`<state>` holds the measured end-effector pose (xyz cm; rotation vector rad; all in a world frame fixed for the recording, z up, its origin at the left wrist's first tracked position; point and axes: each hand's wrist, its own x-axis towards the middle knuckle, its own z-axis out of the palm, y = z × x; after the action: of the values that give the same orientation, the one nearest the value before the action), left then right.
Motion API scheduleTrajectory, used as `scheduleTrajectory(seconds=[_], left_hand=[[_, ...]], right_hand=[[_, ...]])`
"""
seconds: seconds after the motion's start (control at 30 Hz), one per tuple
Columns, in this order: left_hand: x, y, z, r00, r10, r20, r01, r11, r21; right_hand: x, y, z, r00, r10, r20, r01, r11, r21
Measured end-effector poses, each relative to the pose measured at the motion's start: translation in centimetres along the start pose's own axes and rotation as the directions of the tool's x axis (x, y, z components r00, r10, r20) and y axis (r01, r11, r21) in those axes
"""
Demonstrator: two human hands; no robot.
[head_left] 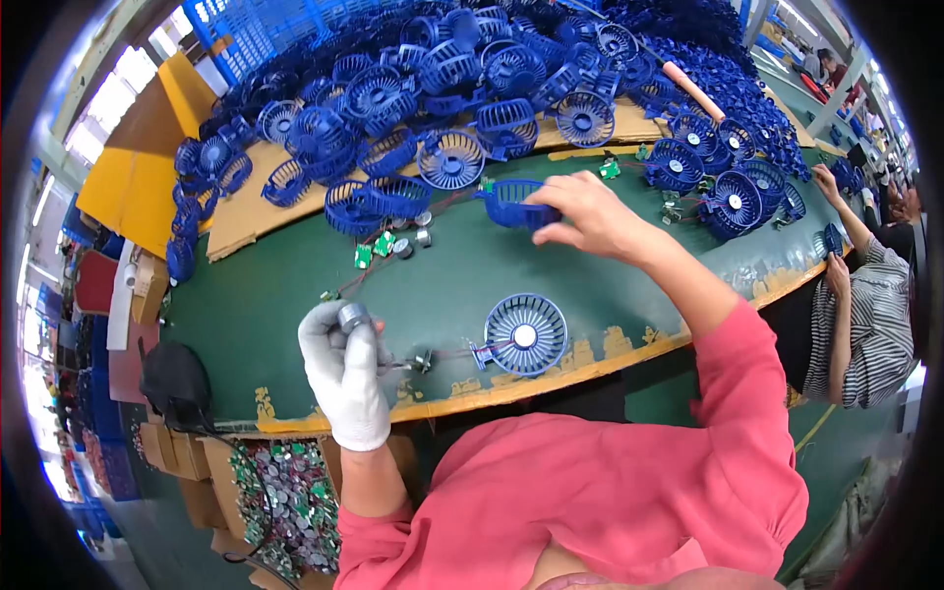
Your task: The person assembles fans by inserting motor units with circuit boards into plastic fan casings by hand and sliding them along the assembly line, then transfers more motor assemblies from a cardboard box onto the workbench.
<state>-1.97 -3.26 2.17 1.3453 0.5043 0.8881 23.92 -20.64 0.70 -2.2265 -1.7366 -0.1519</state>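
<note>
Daylight glares white through the windows [106, 96] on my left; my counter [610, 275] is brightly lit, edges curving into black.

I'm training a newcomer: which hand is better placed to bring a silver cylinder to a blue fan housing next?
Probably the left: the gloved left hand holds a silver cylinder, while the bare right hand grasps a blue fan housing.

Bright windows [101, 116] stand left of a green table [241, 324]
</note>
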Motion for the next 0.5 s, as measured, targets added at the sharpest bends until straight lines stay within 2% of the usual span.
scheduleTrajectory(seconds=[0.07, 0.1, 0.13, 0.17, 0.2, 0.27, 0.33, 0.37, 0.5], left_hand=[[-0.1, 0.1, -0.3, 0.993, -0.074, 0.097, 0.063, 0.992, 0.105], [-0.2, -0.2, 0.0, 0.992, 0.021, 0.125, -0.036, 0.993, 0.114], [-0.4, -0.5, 0.0, 0.993, -0.001, 0.121, -0.014, 0.993, 0.12], [-0.5, -0.9, 0.0, 0.978, 0.092, 0.188, -0.131, 0.969, 0.211], [-0.6, -1.2, 0.0, 0.948, 0.179, 0.265, -0.255, 0.923, 0.289], [-0.8, -1.1, 0.1, 0.948, 0.164, 0.273, -0.245, 0.922, 0.299], [-0.3, -1.4, -0.2, 0.789, 0.311, 0.53, -0.556, 0.73, 0.399], [-0.3, -0.9, 0.1, 0.768, 0.304, 0.564, -0.592, 0.672, 0.445], [-0.5, -0.6, 0.9, 0.698, 0.309, 0.646, -0.661, 0.626, 0.414]], right_hand=[[-2.0, -2.9, -1.5, 0.989, -0.079, -0.129, 0.103, 0.976, 0.191], [-2.8, -4.2, -1.8, 0.979, -0.149, -0.137, 0.176, 0.962, 0.207], [-3.6, -5.2, -1.8, 0.965, -0.217, -0.15, 0.246, 0.944, 0.222], [-4.3, -5.9, -1.4, 0.957, -0.261, -0.128, 0.285, 0.933, 0.221], [-5.1, -6.6, -1.2, 0.95, -0.298, -0.088, 0.308, 0.941, 0.137], [-6.0, -7.2, 0.1, 0.923, -0.382, -0.04, 0.383, 0.924, 0.012], [-7.0, -6.8, 1.9, 0.926, -0.374, -0.048, 0.376, 0.926, 0.039], [-7.2, -6.7, 2.3, 0.929, -0.366, -0.056, 0.369, 0.927, 0.066], [-7.3, -7.2, 1.2, 0.939, -0.334, -0.085, 0.343, 0.93, 0.135]])
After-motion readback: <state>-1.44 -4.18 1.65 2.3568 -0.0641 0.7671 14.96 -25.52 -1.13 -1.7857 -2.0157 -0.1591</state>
